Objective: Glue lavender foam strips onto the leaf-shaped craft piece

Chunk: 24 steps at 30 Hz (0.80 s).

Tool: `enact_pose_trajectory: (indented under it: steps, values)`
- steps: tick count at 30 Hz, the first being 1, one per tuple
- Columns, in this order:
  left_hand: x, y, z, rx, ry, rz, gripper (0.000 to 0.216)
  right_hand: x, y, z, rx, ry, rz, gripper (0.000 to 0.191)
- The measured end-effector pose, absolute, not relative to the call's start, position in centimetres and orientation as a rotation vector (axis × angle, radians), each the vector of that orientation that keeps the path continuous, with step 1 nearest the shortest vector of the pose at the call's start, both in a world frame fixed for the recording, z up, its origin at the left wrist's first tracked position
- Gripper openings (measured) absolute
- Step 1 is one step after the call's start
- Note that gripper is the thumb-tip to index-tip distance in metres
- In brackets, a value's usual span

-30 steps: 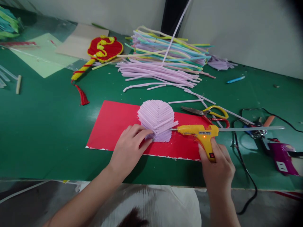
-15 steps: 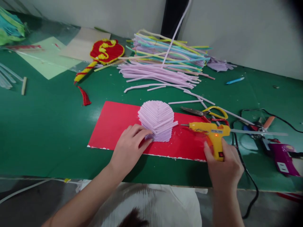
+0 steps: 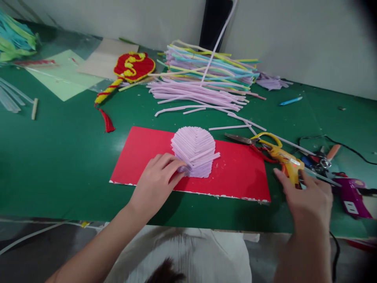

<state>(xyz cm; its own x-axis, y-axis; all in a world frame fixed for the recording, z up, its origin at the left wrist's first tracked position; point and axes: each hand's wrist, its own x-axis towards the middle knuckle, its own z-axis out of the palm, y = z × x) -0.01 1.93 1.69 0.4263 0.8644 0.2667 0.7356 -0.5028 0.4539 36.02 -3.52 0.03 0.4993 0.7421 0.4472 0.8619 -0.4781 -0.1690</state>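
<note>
A round, fan-shaped panel of lilac pipe cleaners [image 3: 194,145] lies on a red card [image 3: 241,169], its strips laid in a V pattern. A few strips stick out past its right edge. My left hand [image 3: 157,179] is closed at the panel's lower left edge, thumb and fingertips pinching there. At the right, my right hand [image 3: 309,200] has its thumb and fingers around the handle of a yellow hot glue gun [image 3: 290,163]. The gun's nozzle points up and left, over the yellow and red handles of the scissors [image 3: 265,143].
Behind lie bundles of coloured pipe cleaners [image 3: 206,74] and a finished red and yellow fan [image 3: 134,67] with a tassel. A blue pen [image 3: 291,101] rests farther right. A purple tool [image 3: 355,196] and black cords lie at the right edge.
My right hand has carried the glue gun right, off the red card and beside the scissors, with its nozzle now tilted up. My left hand stays at the panel's edge.
</note>
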Motion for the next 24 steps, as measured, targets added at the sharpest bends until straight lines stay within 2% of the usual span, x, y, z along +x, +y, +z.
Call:
enact_pose_trajectory:
  steps: [4, 7, 10, 15, 24]
  values:
    - [-0.5, 3.4, 2.9, 2.611, 1.370, 0.596, 0.020, 33.8, -2.4, 3.5, -2.114, -1.306, -0.573, 0.046]
    - [-0.7, 4.8, 3.7, 2.795, 1.321, 0.483, 0.023, 30.9, -0.8, 5.2, -1.942, -1.581, -0.328, 0.028]
    - [-0.4, 6.1, 4.0, 2.952, 1.148, 0.338, 0.027, 28.4, 0.7, 5.4, -1.789, -1.681, -0.142, 0.020]
    - [-0.3, 7.7, 4.1, 2.986, 0.914, 0.286, 0.024, 26.3, 1.5, 4.5, -1.692, -1.758, 0.069, 0.016]
    - [-0.2, 6.6, 4.9, 3.058, 0.706, 0.408, 0.024, 26.0, 1.4, 3.5, -1.652, -1.777, 0.219, 0.016]
